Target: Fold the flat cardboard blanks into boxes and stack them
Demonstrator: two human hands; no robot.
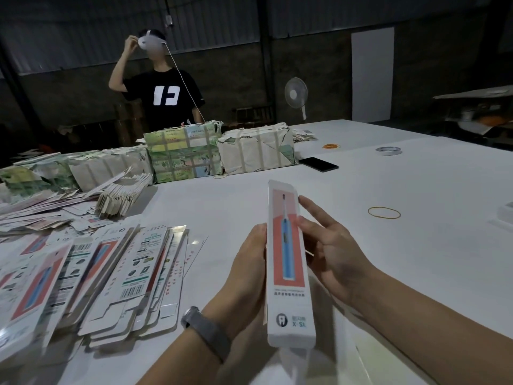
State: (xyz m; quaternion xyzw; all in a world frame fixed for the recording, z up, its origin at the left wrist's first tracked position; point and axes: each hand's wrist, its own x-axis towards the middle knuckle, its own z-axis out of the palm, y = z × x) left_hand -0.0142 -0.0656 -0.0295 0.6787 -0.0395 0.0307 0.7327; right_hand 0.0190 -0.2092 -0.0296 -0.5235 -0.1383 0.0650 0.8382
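- The toothbrush box (288, 262), long and narrow with a blue brush printed on red, is held above the white table (388, 190), lengthwise away from the camera, its near end closest to the lens.
- The left hand (244, 273) curls round the box's left edge; a grey wristband (205, 332) sits on that wrist.
- The right hand (330, 245) lies against the box's right edge, fingers straight, pressing the side.
- Left of the box, flat blanks (133, 273) lie fanned in overlapping piles, touching one another.
- Beyond the box, taped paper bundles (219, 151) line the far table edge.
- Right of the box the tabletop is open, with only a rubber band (384, 212), a black phone (318, 163) and a tape roll (388, 150), well apart.
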